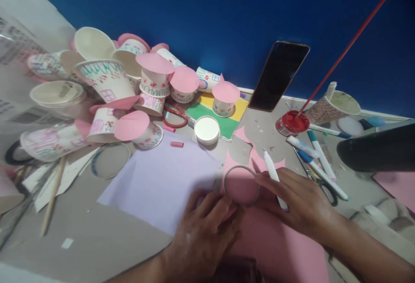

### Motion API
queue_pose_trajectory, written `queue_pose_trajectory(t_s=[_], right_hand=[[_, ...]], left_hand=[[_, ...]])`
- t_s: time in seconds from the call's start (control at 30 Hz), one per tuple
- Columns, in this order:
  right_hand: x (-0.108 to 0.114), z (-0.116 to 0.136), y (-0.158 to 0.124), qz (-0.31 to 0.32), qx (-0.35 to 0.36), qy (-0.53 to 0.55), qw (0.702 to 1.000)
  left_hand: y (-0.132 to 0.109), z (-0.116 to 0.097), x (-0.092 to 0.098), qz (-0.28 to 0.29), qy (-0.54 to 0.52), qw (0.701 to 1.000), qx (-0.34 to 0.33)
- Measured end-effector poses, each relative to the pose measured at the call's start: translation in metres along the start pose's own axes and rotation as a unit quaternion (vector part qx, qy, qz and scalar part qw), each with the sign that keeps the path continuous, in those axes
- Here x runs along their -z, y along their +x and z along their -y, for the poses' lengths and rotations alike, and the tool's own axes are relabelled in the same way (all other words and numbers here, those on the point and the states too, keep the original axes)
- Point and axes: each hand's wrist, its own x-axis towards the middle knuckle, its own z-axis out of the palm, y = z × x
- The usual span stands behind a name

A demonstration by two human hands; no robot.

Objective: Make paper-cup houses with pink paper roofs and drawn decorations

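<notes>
A thin round ring [242, 167] lies on a sheet of pink paper [285, 248] whose far edge is cut into scalloped points. My left hand [207, 231] is bent at the ring's near left edge, its fingers closed against the ring and the paper; the thumb side is partly hidden. In my right hand [298, 200] a white marker [272, 170] rests between thumb and fingers, its pale tip pointing up and away. The right fingertips touch the ring's right edge. Under the left fingers reaches a lilac sheet [158, 175].
Decorated paper cups [106, 79] with pink tops crowd the left. A white lid [206, 130], a pink marker cap [177, 144] and red-handled scissors [177, 116] lie mid-table. A phone [279, 77] leans on the blue wall. Red paint [293, 123], markers [322, 175] and a dark cylinder [376, 151] stand right.
</notes>
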Motion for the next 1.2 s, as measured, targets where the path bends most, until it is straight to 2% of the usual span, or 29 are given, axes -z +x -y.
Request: queue_pose_trajectory(t_s=[0.1, 0.2, 0.3, 0.37, 0.53, 0.6, 0.67, 0.87, 1.2], right_hand=[[0.012, 0.004, 0.003, 0.001, -0.024, 0.037, 0.999], [0.034, 0.01, 0.009, -0.005, -0.098, 0.123, 0.987], [0.054, 0.014, 0.022, -0.007, -0.208, 0.221, 0.953], [0.059, 0.012, 0.037, -0.012, -0.252, 0.258, 0.933], [0.04, 0.005, 0.089, -0.048, -0.299, 0.286, 0.909], [0.028, 0.007, 0.106, -0.06, -0.301, 0.311, 0.9], [0.017, 0.011, 0.115, -0.044, -0.284, 0.317, 0.904], [0.001, 0.015, 0.121, 0.025, -0.254, 0.256, 0.932], [-0.012, 0.017, 0.124, 0.043, -0.223, 0.235, 0.945]], left_hand=[[0.0, -0.003, 0.004, 0.028, 0.023, 0.999, 0.0], [0.001, -0.006, 0.008, 0.064, 0.027, 0.998, 0.005], [0.001, -0.007, 0.011, 0.085, 0.034, 0.996, 0.004], [0.002, -0.007, 0.011, 0.096, 0.044, 0.994, 0.003], [0.004, -0.009, 0.011, 0.136, 0.039, 0.99, 0.016], [0.003, -0.009, 0.01, 0.141, 0.038, 0.989, 0.02], [0.001, -0.009, 0.009, 0.14, 0.038, 0.989, 0.017], [-0.003, -0.009, 0.005, 0.11, 0.043, 0.993, 0.018], [0.001, -0.011, 0.008, 0.068, 0.042, 0.997, 0.018]])
